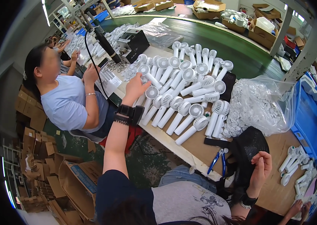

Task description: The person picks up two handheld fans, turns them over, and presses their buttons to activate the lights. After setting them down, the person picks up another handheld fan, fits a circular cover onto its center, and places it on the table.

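My left hand (136, 89) reaches over the left end of a crowd of white handheld fans (173, 107), thumb and forefinger spread. Its fingertips are at a fan (143, 70) with a round grille head; whether they touch it I cannot tell. Most fans lie side by side, handles toward me. My right hand (260, 172) is raised at the right, fingers loosely bent and apart, nothing seen in them. Beside it lies a black mesh bag (254, 144). Blue-handled pliers (218, 162) rest at the table's front edge.
A clear plastic bag (263, 105) of small white parts stands right of the fans, before blue trays (308, 112). A co-worker (72, 93) sits at the left. Behind runs a green conveyor belt (199, 35). Cardboard boxes (78, 183) fill the floor at lower left. More fans (293, 161) lie far right.
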Tool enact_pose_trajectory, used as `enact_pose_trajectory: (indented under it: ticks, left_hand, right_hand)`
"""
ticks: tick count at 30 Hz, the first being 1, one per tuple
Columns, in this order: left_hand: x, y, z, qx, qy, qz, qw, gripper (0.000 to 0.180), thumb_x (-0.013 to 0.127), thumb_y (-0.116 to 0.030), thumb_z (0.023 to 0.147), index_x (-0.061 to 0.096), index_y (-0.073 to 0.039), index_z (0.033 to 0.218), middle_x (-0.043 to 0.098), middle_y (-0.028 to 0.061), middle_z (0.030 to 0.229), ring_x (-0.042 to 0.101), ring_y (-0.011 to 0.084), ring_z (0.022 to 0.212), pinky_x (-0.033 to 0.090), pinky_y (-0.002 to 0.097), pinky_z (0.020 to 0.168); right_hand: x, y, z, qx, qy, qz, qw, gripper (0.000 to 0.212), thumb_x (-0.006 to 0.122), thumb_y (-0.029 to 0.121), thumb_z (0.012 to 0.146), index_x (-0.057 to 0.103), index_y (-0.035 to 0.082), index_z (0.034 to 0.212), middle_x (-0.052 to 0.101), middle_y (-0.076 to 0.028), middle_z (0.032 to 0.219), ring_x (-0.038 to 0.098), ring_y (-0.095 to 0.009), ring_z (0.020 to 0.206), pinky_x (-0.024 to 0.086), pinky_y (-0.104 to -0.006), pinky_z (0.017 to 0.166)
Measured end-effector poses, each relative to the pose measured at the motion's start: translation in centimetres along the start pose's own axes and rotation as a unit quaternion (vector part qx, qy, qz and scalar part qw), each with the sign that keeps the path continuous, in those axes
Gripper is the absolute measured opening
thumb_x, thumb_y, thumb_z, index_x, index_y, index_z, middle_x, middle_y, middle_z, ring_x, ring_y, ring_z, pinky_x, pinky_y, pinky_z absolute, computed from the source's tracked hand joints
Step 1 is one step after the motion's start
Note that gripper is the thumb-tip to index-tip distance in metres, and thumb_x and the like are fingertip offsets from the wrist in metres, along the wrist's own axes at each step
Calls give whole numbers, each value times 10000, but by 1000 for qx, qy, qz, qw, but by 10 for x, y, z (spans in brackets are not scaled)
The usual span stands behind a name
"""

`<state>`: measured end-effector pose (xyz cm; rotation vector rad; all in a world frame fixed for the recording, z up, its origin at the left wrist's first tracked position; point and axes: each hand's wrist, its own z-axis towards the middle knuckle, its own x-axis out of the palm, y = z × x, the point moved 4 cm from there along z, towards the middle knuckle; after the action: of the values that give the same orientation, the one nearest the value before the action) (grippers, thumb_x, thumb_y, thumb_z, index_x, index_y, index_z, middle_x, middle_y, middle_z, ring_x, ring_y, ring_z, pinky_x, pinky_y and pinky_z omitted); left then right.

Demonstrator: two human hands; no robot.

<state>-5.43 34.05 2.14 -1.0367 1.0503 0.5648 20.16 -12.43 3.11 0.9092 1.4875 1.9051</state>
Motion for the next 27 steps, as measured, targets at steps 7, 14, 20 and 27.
enact_pose_trajectory:
  ticks: [7, 14, 20, 27]
  left_hand:
    - [18, -9, 36, -12, -37, 38, 999, 638, 638, -393, 689, 372, -44, 1152, 610, 170, 813, 595, 346, 791, 448, 424, 703]
    - [34, -16, 41, -14, -40, 4, 999, 736, 680, -323, 651, 284, -13, 1188, 536, 243, 1025, 544, 365, 939, 428, 407, 793]
    - [47, -9, 51, 32, -67, -79, 994, 880, 710, -227, 613, 163, 23, 1255, 447, 296, 1140, 473, 395, 1046, 385, 396, 879]
    - [50, -12, 63, 44, -80, -66, 994, 917, 697, -223, 628, 109, 26, 1287, 439, 312, 1148, 476, 399, 1043, 384, 391, 874]
  right_hand:
    - [4, -2, -1, 8, 6, -17, 1000, 175, 446, 96, 870, 507, 0, 1003, 519, -43, 789, 470, -79, 699, 375, -196, 631]
    - [2, -3, 3, 11, 2, -59, 998, 169, 426, 85, 869, 494, -6, 993, 499, -44, 766, 450, -91, 678, 357, -198, 618]
    - [-2, -6, 5, 13, -9, -40, 999, 176, 402, 83, 871, 485, -11, 994, 476, -51, 762, 434, -101, 685, 346, -207, 619]
    - [2, -7, 7, 19, 4, -75, 997, 175, 395, 80, 868, 478, -15, 990, 460, -55, 767, 421, -101, 688, 339, -213, 617]
